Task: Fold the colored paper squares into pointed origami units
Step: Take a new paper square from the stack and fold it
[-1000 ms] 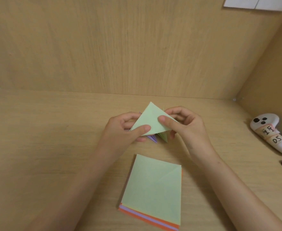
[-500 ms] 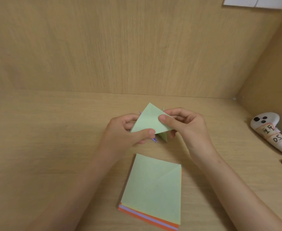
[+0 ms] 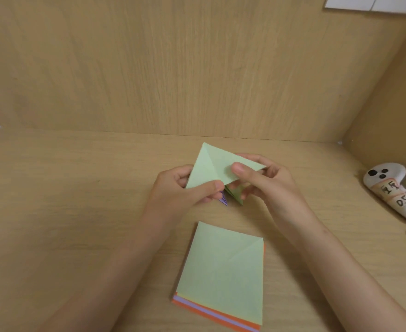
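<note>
A: Where's the green paper (image 3: 211, 167)?
B: Held above the desk (image 3: 77, 212), at twelve o'clock from the stack (image 3: 221, 271). The left hand (image 3: 175, 190) and right hand (image 3: 271, 185) each pinch an edge.
A: Handling?
B: Probably light, thin and easily creased, so pinch it gently near the corners.

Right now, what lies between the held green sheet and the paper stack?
Head view: a purple unit and a green unit just below the sheet, then bare desk before the stack.

A study-carrel desk (image 3: 65, 200), boxed in by wood-grain back panel (image 3: 173, 68) and side panel (image 3: 389, 104).
</note>
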